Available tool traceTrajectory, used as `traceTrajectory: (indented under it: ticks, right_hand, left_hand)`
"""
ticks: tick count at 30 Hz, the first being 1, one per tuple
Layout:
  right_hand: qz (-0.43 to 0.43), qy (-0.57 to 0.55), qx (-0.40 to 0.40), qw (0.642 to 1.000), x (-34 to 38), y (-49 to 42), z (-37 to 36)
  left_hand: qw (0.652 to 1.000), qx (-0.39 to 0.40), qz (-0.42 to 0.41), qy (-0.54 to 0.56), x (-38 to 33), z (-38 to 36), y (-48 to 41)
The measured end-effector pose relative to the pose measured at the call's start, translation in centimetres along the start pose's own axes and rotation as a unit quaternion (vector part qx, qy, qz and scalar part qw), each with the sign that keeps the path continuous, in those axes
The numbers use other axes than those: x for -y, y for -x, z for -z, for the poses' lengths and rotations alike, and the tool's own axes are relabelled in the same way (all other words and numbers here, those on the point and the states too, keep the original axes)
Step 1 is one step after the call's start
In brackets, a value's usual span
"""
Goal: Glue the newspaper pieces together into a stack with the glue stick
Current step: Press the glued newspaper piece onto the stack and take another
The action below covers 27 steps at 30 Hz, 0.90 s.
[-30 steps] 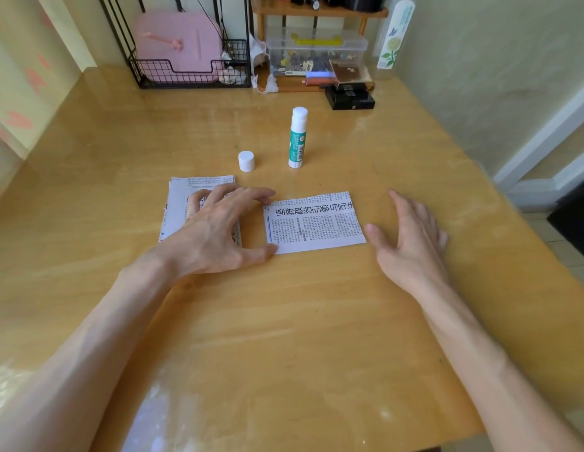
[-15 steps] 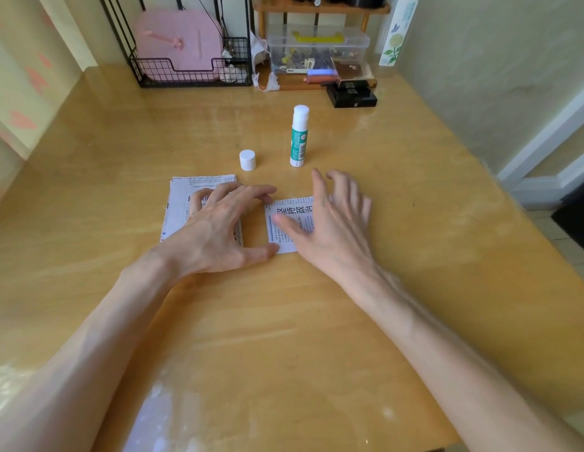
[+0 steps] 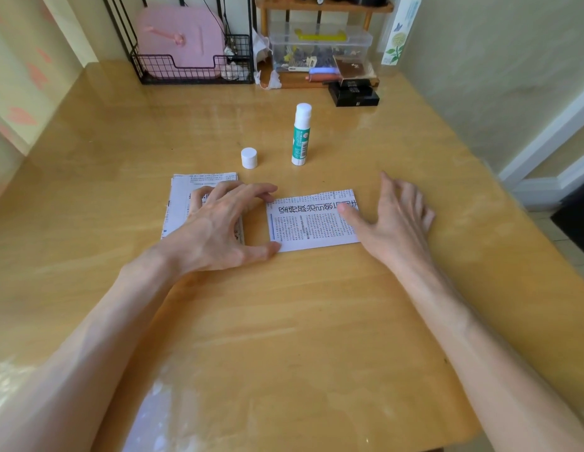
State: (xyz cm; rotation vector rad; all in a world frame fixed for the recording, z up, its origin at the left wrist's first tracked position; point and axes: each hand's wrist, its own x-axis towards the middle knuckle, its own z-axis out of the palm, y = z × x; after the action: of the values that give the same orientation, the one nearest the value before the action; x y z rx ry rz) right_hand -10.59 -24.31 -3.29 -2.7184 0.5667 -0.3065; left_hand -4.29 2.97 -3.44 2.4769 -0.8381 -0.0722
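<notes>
- Wooden table [image 3: 316,321] top, and on it I count one glue stick [image 3: 302,135], one loose white cap [image 3: 249,157], one pile of newspaper pieces [image 3: 181,203] and one separate newspaper piece [image 3: 313,223] (how many sheets are in the pile I cannot tell).
- Both of the person's hands are in view.
- Left hand [image 3: 218,230]: spread wide, fingers arched, gripping nothing. Its fingertips rest on the pile, and its thumb tip touches the near corner of the separate piece.
- Right hand [image 3: 395,223]: open and relaxed, also holding nothing. Its thumb lies on the end of the separate piece nearest it, while the fingers reach past that paper edge above the bare wood; I cannot tell whether they touch.
- The separate piece lies flat between the two hands, print upward, just beside the pile but apart from it.
- The glue stick stands upright and uncapped beyond the gap between the hands; the cap sits beyond the left hand's fingertips, near the pile's far edge.
- Room: bare wood runs from both wrists back under the forearms, and more lies outside the right hand before the table's edge.
- Well beyond both hands, a wire basket [image 3: 192,73], a clear plastic box [image 3: 320,44] and a black box [image 3: 354,93] line the far edge.
</notes>
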Motion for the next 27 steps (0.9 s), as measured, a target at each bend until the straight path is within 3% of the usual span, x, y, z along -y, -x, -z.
traceTrajectory:
  ticks: [7, 13, 21, 27]
  right_hand:
    - [-0.02, -0.024, 0.004, 1.0, -1.3, -0.7, 0.4]
    - [-0.02, -0.131, -0.08, 0.988, -0.5, -1.1, 1.0]
    - [0.157, -0.029, -0.036, 0.987, 5.9, 1.7, -2.6]
    - [0.133, 0.025, -0.035, 0.99, 5.9, 1.6, -3.8]
  left_hand:
    - [1.0, -0.004, -0.003, 0.0, 0.1, -0.1, 0.0]
    - [1.0, -0.005, -0.01, 0.003, 0.1, -0.2, -0.2]
    - [0.999, -0.046, -0.012, -0.011, -0.4, -0.8, -0.3]
    - [0.998, -0.053, -0.015, -0.012, -0.3, -0.8, -0.3]
